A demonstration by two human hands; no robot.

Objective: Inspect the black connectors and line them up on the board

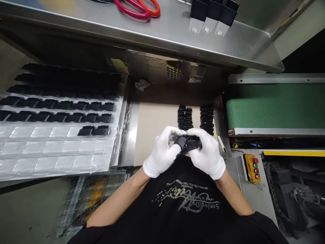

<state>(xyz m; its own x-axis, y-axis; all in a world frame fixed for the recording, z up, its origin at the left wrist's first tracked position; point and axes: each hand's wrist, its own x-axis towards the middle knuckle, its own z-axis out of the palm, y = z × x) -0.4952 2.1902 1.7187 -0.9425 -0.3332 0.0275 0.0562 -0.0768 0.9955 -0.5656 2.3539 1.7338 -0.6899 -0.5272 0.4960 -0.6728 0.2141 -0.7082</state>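
White gloves cover both of my hands, which meet in front of my chest over the near edge of a beige board [154, 118]. My left hand [164, 150] pinches a small black plastic part [181, 141] between thumb and fingers. A second black plastic piece [193, 144] is gripped by my right hand [206, 152], close beside the first. Whether the two pieces are joined I cannot tell, since my fingers cover their edges. Just beyond my hands, small black parts stand in stacked rows [185, 117], with another row [207, 118] to the right.
On the left lies a clear plastic tray [53, 147], partly filled with black pieces [58, 117]. A steel shelf [167, 30] overhangs the back, bearing red-handled scissors [137, 12] and black boxes [213, 12]. To the right are a green conveyor belt [276, 106] and a yellow button box [252, 168].
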